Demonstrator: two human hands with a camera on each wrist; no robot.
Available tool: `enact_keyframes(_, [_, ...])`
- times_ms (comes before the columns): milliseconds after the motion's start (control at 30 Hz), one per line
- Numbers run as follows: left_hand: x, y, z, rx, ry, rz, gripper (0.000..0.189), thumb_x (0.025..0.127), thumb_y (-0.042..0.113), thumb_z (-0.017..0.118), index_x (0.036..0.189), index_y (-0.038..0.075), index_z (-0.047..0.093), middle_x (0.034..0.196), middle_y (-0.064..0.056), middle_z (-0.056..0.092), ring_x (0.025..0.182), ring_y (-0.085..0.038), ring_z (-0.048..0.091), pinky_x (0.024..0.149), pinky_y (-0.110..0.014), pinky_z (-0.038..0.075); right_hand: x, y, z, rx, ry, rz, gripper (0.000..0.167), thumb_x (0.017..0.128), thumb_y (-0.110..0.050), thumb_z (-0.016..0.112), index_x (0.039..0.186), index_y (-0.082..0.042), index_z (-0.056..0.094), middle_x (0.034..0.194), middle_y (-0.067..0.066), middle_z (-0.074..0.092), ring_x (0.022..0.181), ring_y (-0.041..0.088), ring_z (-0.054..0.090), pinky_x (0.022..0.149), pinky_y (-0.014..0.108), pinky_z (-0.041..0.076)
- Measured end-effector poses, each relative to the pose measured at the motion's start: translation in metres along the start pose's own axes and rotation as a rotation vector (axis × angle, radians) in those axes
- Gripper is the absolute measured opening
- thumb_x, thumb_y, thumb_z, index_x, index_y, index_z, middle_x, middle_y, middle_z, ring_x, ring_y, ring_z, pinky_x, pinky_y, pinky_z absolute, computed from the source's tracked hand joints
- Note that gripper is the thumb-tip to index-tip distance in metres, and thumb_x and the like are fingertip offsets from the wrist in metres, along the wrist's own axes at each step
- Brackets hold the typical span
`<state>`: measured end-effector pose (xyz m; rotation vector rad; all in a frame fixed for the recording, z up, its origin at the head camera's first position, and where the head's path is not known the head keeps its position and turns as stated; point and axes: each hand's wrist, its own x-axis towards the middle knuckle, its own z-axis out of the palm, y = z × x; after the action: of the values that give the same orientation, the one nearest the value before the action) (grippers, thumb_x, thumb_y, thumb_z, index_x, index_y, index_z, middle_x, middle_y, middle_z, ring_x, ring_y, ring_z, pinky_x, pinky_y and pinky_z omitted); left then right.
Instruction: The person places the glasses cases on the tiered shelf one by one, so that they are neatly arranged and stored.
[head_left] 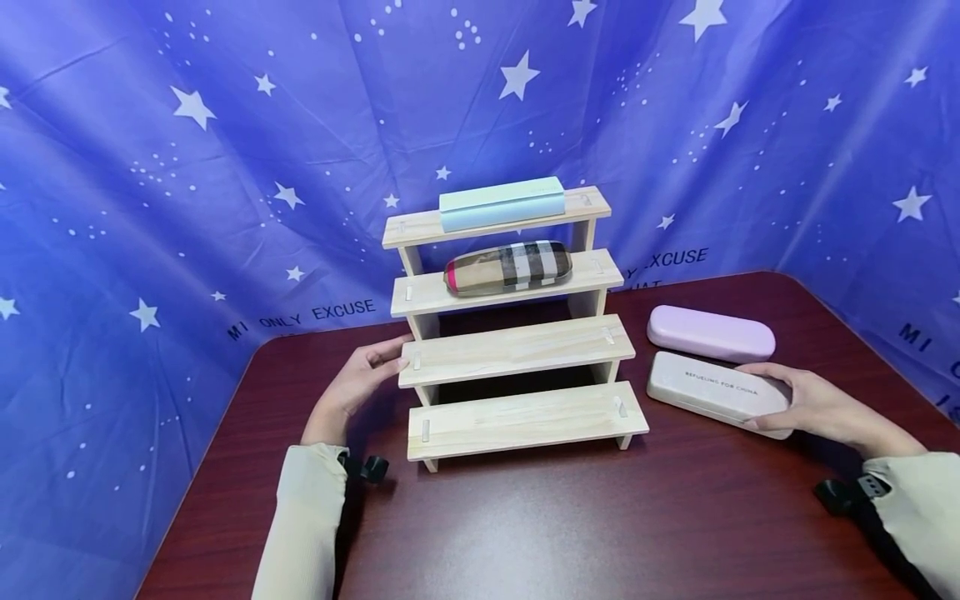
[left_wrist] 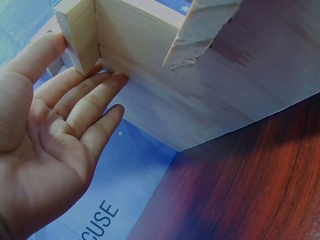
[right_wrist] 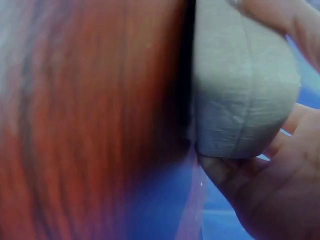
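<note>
A wooden stepped display stand (head_left: 517, 350) with tiered boards stands mid-table. At its left side my left hand (head_left: 360, 379) holds the end of the second-lowest board; in the left wrist view the thumb (left_wrist: 37, 57) lies on one face and fingertips reach the other. My right hand (head_left: 817, 404) grips the right end of a pale grey glasses case (head_left: 712, 387) with printed lettering. The right wrist view shows the case's rounded end (right_wrist: 240, 100) between thumb and fingers, close to the tabletop. Behind it lies a lilac glasses case (head_left: 711, 332).
A light blue case (head_left: 502, 204) rests on the top board. On the board below sits a plaid case (head_left: 510, 268) with a pink end. Blue star-printed cloth (head_left: 300, 125) hangs behind and beside the dark red table (head_left: 510, 533).
</note>
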<state>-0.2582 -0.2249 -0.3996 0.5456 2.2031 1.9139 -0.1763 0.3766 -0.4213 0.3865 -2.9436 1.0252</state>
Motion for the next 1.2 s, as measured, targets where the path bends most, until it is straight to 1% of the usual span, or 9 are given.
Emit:
enact_keyframes(200, [-0.001,-0.002,0.0,0.002,-0.006,0.007,0.047,0.091,0.002,0.057,0.135,-0.009,0.045,0.114,0.004,0.063,0.099,-0.006,0.06,0.087,-0.022,0.048,-0.001,-0.004,0.001,0.029,0.031,0.001,0.065,0.065,-0.018,0.085,0.122,-0.009,0.055,0.094,-0.004,0.058,0.083,-0.002,0.046,0.069,0.015,0.036])
enact_keyframes(333, [-0.002,-0.002,0.0,0.015,0.002,0.01,0.047,0.091,0.003,0.058,0.135,-0.009,0.045,0.118,-0.003,0.061,0.099,-0.006,0.06,0.086,-0.021,0.048,-0.002,-0.007,0.001,0.043,0.051,0.013,0.063,0.066,-0.018,0.084,0.121,-0.01,0.055,0.093,-0.005,0.058,0.083,-0.002,0.046,0.068,0.015,0.036])
enact_keyframes(500, [-0.002,-0.001,0.0,0.022,0.001,0.014,0.047,0.09,0.003,0.058,0.135,-0.008,0.045,0.121,-0.008,0.06,0.099,-0.006,0.06,0.086,-0.022,0.048,-0.005,-0.011,-0.003,0.078,0.054,0.044,0.06,0.07,-0.015,0.081,0.123,-0.012,0.053,0.094,-0.007,0.057,0.084,-0.001,0.046,0.067,0.017,0.039])
enact_keyframes(600, [-0.001,0.0,0.0,0.022,-0.001,0.014,0.047,0.091,0.003,0.058,0.135,-0.008,0.045,0.12,-0.005,0.061,0.099,-0.006,0.06,0.086,-0.022,0.048,-0.006,-0.014,-0.008,0.105,0.066,0.049,0.06,0.072,-0.013,0.079,0.125,-0.013,0.052,0.094,-0.008,0.057,0.084,-0.001,0.047,0.066,0.018,0.04])
enact_keyframes(700, [-0.001,0.001,0.001,0.01,-0.001,0.014,0.047,0.091,0.003,0.057,0.135,-0.008,0.045,0.117,0.0,0.062,0.1,-0.006,0.06,0.086,-0.022,0.048,-0.007,-0.017,-0.014,0.116,0.085,0.043,0.059,0.071,-0.011,0.079,0.124,-0.014,0.052,0.093,-0.01,0.057,0.084,-0.001,0.047,0.066,0.017,0.039])
enact_keyframes(867, [-0.001,0.0,0.002,-0.014,-0.007,0.012,0.047,0.092,0.002,0.056,0.136,-0.009,0.043,0.113,0.007,0.063,0.099,-0.005,0.06,0.087,-0.022,0.047,-0.007,-0.023,-0.028,0.066,0.107,0.032,0.059,0.07,-0.013,0.08,0.122,-0.016,0.053,0.093,-0.016,0.057,0.083,-0.003,0.047,0.065,0.018,0.037])
enact_keyframes(933, [0.0,-0.001,0.002,-0.013,-0.008,0.011,0.047,0.092,0.003,0.056,0.136,-0.009,0.043,0.113,0.007,0.064,0.099,-0.006,0.06,0.087,-0.022,0.047,-0.007,-0.025,-0.034,0.062,0.093,0.035,0.06,0.071,-0.014,0.079,0.124,-0.018,0.052,0.094,-0.016,0.057,0.083,-0.002,0.047,0.064,0.019,0.037])
enact_keyframes(1033, [0.0,-0.001,0.001,-0.006,-0.007,0.013,0.047,0.092,0.003,0.057,0.136,-0.008,0.044,0.114,0.004,0.063,0.1,-0.006,0.06,0.087,-0.023,0.048,-0.005,-0.031,-0.04,0.092,0.081,0.04,0.062,0.072,-0.011,0.078,0.128,-0.017,0.05,0.096,-0.014,0.058,0.084,0.0,0.049,0.064,0.021,0.039])
enact_keyframes(1200, [0.0,-0.001,0.0,0.005,-0.01,0.012,0.047,0.092,0.003,0.057,0.136,-0.008,0.044,0.118,-0.002,0.063,0.1,-0.006,0.06,0.087,-0.023,0.048,-0.002,-0.041,-0.046,0.112,0.087,0.026,0.065,0.071,-0.008,0.078,0.13,-0.016,0.05,0.098,-0.012,0.06,0.085,0.003,0.051,0.066,0.022,0.04])
